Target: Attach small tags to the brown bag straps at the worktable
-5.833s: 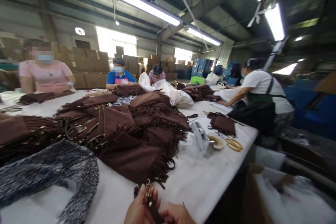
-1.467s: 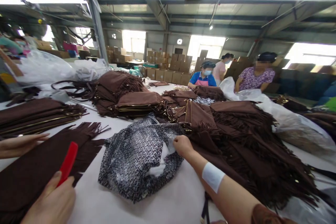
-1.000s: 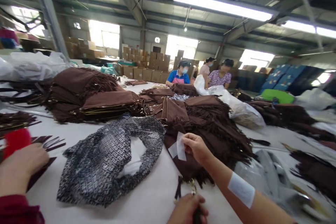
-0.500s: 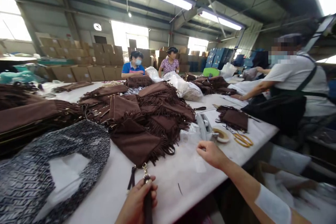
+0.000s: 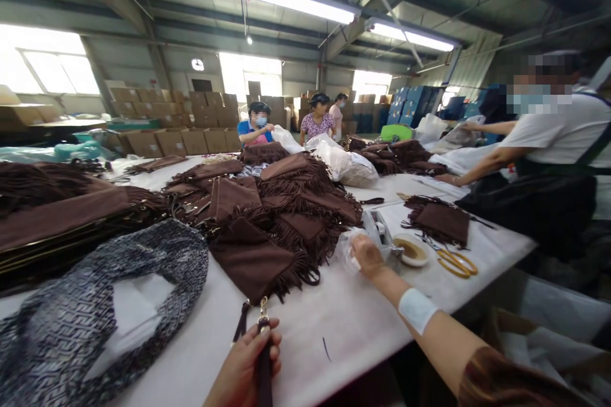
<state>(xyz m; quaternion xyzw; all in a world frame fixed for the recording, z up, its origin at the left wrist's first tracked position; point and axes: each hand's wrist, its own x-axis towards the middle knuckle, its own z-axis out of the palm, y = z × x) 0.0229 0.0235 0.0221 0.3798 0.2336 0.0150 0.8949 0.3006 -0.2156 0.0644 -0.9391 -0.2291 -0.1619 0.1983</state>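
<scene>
My left hand (image 5: 252, 353) grips the dark brown wrist strap (image 5: 264, 375) near its gold clasp (image 5: 263, 308). That clasp joins the strap to a brown fringed pouch (image 5: 252, 259), which lies flat at the front of a heap. Further right, my right hand (image 5: 367, 255) has its fingers curled into a crumpled clear plastic bag (image 5: 344, 250); the fingertips are partly hidden. Just beyond it stands a grey tape dispenser (image 5: 378, 229), with a roll of tape (image 5: 409, 250) beside it.
Yellow-handled scissors (image 5: 457, 263) and another fringed pouch (image 5: 442, 224) lie to the right. A patterned black-and-white bag (image 5: 157, 324) and stacked brown pouches (image 5: 67, 219) are at left. One co-worker (image 5: 554, 133) stands at the right table edge; others are across the table.
My right hand has moved forward and slightly left, from a closed fist above the table to the clear plastic bag. My left hand keeps its hold on the strap.
</scene>
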